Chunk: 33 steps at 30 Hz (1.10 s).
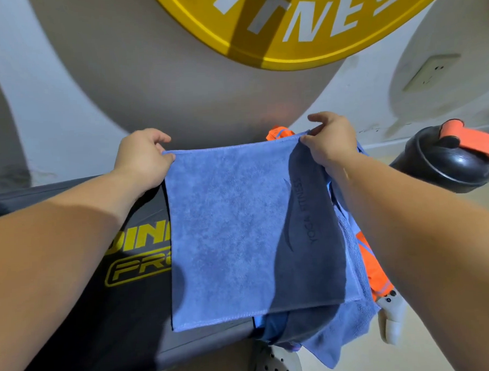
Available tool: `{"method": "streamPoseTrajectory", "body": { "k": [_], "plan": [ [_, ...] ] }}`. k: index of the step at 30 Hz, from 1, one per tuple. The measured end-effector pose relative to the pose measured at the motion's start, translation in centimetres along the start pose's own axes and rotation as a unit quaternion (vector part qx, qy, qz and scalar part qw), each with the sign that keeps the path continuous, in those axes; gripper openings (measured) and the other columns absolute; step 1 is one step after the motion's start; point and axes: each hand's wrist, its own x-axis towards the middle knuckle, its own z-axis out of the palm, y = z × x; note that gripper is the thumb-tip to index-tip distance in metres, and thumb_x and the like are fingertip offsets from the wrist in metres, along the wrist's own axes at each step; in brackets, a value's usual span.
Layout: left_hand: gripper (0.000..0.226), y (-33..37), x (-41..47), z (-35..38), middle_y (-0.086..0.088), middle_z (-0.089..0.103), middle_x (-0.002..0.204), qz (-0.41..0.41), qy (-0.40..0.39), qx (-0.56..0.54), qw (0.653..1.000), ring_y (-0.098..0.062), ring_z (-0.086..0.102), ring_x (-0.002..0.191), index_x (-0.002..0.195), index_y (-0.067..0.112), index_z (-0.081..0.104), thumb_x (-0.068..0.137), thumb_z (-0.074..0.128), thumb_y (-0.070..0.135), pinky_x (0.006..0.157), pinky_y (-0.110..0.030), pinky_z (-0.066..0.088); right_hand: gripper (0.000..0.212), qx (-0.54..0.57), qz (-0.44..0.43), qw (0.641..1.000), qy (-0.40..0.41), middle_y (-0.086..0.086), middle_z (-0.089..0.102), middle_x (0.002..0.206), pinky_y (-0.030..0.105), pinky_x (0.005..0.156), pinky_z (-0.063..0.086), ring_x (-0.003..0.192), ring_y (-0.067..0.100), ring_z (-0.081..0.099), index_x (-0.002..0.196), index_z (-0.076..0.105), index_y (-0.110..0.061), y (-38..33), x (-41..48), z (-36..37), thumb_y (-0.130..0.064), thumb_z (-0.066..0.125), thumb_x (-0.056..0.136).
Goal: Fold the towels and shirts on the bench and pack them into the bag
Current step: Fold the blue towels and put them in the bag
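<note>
A blue towel (226, 236) hangs doubled over in front of me, its top edge stretched level. My left hand (141, 159) pinches the top left corner and my right hand (331, 139) pinches the top right corner. Dark lettering shows on its shaded right side. Behind and below it lie more blue cloth (345, 329) and an orange garment (373, 264) on the black bench (103, 317), which carries yellow lettering. No bag is in view.
A black shaker bottle (447, 165) with an orange cap stands at the right. A yellow round sign (286, 23) hangs on the wall above, with a wall socket (431, 70) at the right. Pale clogs (273, 363) are on the floor below.
</note>
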Motion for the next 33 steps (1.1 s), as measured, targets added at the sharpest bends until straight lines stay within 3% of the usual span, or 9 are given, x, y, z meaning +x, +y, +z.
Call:
{"method": "streamPoseTrajectory", "body": {
  "k": [3, 7, 11, 14, 17, 21, 26, 30, 33],
  "plan": [
    [0.028, 0.6, 0.1, -0.8, 0.001, 0.062, 0.089, 0.028, 0.015, 0.029, 0.999, -0.022, 0.059, 0.09, 0.114, 0.014, 0.071, 0.086, 0.072, 0.016, 0.085, -0.024, 0.042, 0.04, -0.008, 0.0, 1.0, -0.008, -0.013, 0.07, 0.094, 0.028, 0.086, 0.052, 0.094, 0.012, 0.065, 0.119, 0.067, -0.03, -0.4, -0.1, -0.3, -0.018, 0.066, 0.082],
    [0.022, 1.2, -0.9, -2.1, 0.002, 0.065, 0.086, 0.004, -0.011, 0.02, 1.0, -0.018, 0.059, 0.083, 0.106, 0.016, 0.074, 0.085, 0.073, 0.013, 0.08, -0.023, 0.042, 0.029, 0.0, -0.012, 1.0, -0.021, -0.013, 0.066, 0.085, 0.023, 0.073, 0.048, 0.084, 0.011, 0.064, 0.109, 0.073, -0.024, -1.3, -1.3, -1.6, -0.015, 0.069, 0.082],
    [0.023, 2.0, -2.8, -3.3, 0.001, 0.071, 0.084, -0.03, -0.058, -0.03, 0.997, -0.013, 0.061, 0.069, 0.1, 0.017, 0.075, 0.082, 0.068, 0.004, 0.069, -0.022, 0.049, 0.021, -0.031, -0.026, 0.995, -0.089, 0.002, 0.072, 0.072, 0.028, 0.066, 0.057, 0.061, 0.014, 0.066, 0.094, 0.075, -0.019, -1.8, -3.9, -4.4, -0.008, 0.068, 0.078],
    [0.021, 3.0, -5.3, -4.3, -0.001, 0.071, 0.08, -0.02, -0.064, -0.051, 0.996, -0.009, 0.059, 0.061, 0.091, 0.018, 0.074, 0.082, 0.067, 0.0, 0.053, -0.015, 0.044, 0.022, -0.111, -0.074, 0.984, -0.12, 0.002, 0.073, 0.068, 0.03, 0.071, 0.056, 0.069, 0.018, 0.07, 0.087, 0.076, -0.02, -1.7, -6.6, -6.5, -0.007, 0.067, 0.072],
    [0.023, 3.3, -8.2, -5.2, 0.0, 0.071, 0.079, 0.007, -0.063, -0.027, 0.998, -0.011, 0.057, 0.064, 0.085, 0.022, 0.076, 0.079, 0.069, 0.001, 0.063, -0.021, 0.043, 0.019, -0.134, -0.092, 0.978, -0.133, 0.001, 0.071, 0.067, 0.029, 0.069, 0.054, 0.066, 0.019, 0.067, 0.084, 0.076, -0.019, -1.6, -9.5, -8.7, -0.005, 0.067, 0.074],
    [0.024, 2.9, -12.9, -6.1, -0.002, 0.068, 0.071, 0.029, -0.085, 0.011, 0.996, -0.017, 0.057, 0.064, 0.078, 0.021, 0.075, 0.078, 0.065, 0.0, 0.055, -0.023, 0.037, 0.012, -0.167, -0.093, 0.965, -0.178, 0.001, 0.073, 0.066, 0.025, 0.068, 0.052, 0.053, 0.007, 0.06, 0.079, 0.074, -0.018, 0.2, -12.9, -10.3, -0.007, 0.07, 0.076],
    [0.022, 0.6, -18.2, -5.3, 0.0, 0.068, 0.084, 0.075, -0.091, 0.059, 0.991, -0.021, 0.059, 0.079, 0.082, 0.015, 0.076, 0.076, 0.063, -0.002, 0.07, -0.025, 0.039, 0.012, -0.227, -0.126, 0.942, -0.213, -0.006, 0.072, 0.084, 0.023, 0.069, 0.045, 0.079, 0.014, 0.064, 0.084, 0.077, -0.022, 3.7, -16.8, -10.2, -0.013, 0.078, 0.075],
    [0.02, -2.3, -21.5, -3.7, -0.002, 0.064, 0.09, 0.086, -0.094, 0.076, 0.989, -0.028, 0.06, 0.09, 0.079, 0.015, 0.074, 0.077, 0.067, -0.003, 0.075, -0.035, 0.046, 0.019, -0.297, -0.154, 0.904, -0.266, -0.01, 0.065, 0.079, 0.023, 0.071, 0.04, 0.082, 0.016, 0.062, 0.078, 0.07, -0.03, 6.0, -19.5, -10.1, -0.011, 0.072, 0.075],
    [0.019, -3.6, -23.5, -2.6, 0.001, 0.063, 0.09, 0.075, -0.093, 0.072, 0.99, -0.027, 0.061, 0.092, 0.079, 0.018, 0.074, 0.078, 0.069, 0.0, 0.078, -0.036, 0.048, 0.015, -0.304, -0.149, 0.904, -0.263, -0.009, 0.064, 0.081, 0.025, 0.071, 0.04, 0.08, 0.016, 0.055, 0.081, 0.07, -0.027, 6.5, -20.0, -10.7, -0.013, 0.072, 0.077]
  ]
}}
